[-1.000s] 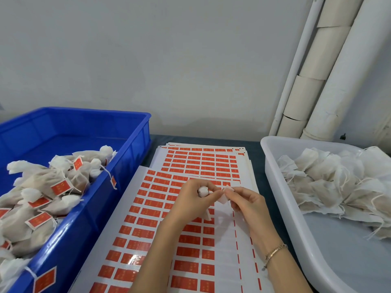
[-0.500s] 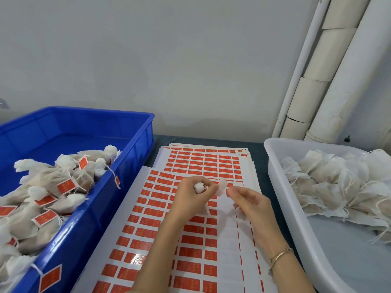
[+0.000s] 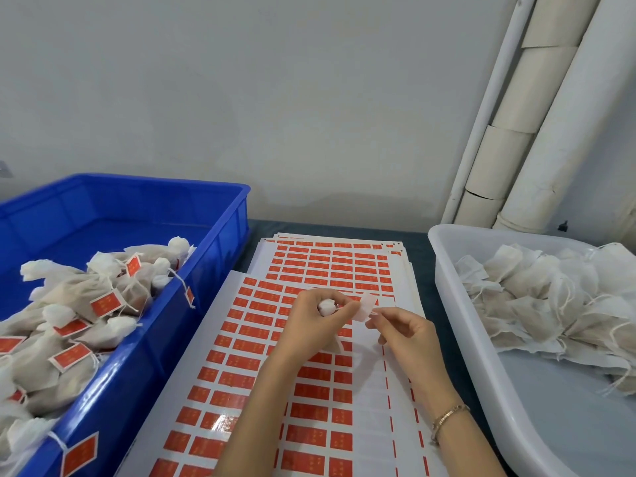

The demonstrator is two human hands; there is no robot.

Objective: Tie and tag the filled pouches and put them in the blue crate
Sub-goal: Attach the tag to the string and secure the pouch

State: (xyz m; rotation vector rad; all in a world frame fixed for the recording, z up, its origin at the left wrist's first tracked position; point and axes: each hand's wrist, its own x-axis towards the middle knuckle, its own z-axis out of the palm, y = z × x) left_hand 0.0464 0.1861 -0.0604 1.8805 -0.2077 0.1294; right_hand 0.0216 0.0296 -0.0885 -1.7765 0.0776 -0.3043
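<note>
My left hand [image 3: 316, 323] grips a small white pouch [image 3: 327, 306] by its gathered top, above the sticker sheets; the pouch body is mostly hidden behind my fingers. A pale tag sticker [image 3: 365, 307] stands between my two hands, its blank back toward me. My right hand [image 3: 406, 333] pinches the tag's right edge with thumb and forefinger. The blue crate [image 3: 206, 256] at the left holds several tied pouches with red tags [image 3: 106, 302]. The white tub [image 3: 447, 280] at the right holds several pouches without tags [image 3: 543, 301].
Sheets of red stickers [image 3: 330, 266] lie stacked on the dark table between the two containers, one sheet [image 3: 241, 373] angled on top under my forearms. White pipes [image 3: 516, 132] run up the wall at the back right. One red tag [image 3: 80, 454] hangs over the crate's front rim.
My hands have drawn slightly apart. The tag now stands out between them, held by my right fingertips. My left hand still grips the pouch top.
</note>
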